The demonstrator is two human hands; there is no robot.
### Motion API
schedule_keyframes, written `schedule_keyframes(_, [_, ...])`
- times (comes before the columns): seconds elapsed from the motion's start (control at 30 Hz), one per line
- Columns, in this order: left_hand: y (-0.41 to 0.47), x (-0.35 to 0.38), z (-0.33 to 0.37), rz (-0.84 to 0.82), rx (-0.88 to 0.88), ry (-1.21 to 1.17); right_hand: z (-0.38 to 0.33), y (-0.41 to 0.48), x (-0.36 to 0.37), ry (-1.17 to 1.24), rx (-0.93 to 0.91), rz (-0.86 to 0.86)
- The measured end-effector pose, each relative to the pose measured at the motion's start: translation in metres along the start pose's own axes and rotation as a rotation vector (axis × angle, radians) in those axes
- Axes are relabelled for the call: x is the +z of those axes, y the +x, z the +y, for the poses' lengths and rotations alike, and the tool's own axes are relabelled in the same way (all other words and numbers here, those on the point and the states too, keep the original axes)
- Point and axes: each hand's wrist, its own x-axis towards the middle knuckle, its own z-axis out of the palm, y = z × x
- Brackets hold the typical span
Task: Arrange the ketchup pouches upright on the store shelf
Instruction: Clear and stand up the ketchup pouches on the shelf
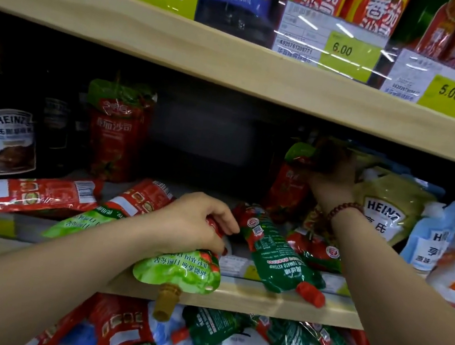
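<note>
Wooden shelf, tan-capped pouch in left hand, red ketchup pouches flat left of that grip, green pouch flat right, upright red pouch in right hand.

The left hand grips a flat pouch. Its tan cap hangs over the edge of the shelf. The right hand reaches far in and holds the top of a red pouch that stands up. A green pouch lies flat between the two arms, its red cap at the front. A back pouch stands up on the left. A yellow pouch is just beside the right wrist.
</note>
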Motion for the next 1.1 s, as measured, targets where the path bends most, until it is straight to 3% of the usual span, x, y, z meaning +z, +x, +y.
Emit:
schedule_keyframes(0.33, [-0.001, -0.001, 0.000, 0.022, 0.005, -0.034, -0.003, -0.033, -0.014, -0.062, 0.013, 0.140])
schedule_keyframes(0.6, [0.002, -0.007, 0.009, -0.023, -0.017, -0.168, -0.021, -0.044, -0.016, 0.368, 0.144, 0.094])
schedule_keyframes(0.8, [0.006, -0.019, 0.007, 0.137, 0.008, -0.323, -0.035, -0.049, -0.020, 0.521, 0.186, 0.132])
schedule_keyframes(1.1, [0.019, -0.032, 0.009, 0.264, 0.073, -0.383, -0.076, -0.062, -0.035, 0.581, -0.119, 0.027])
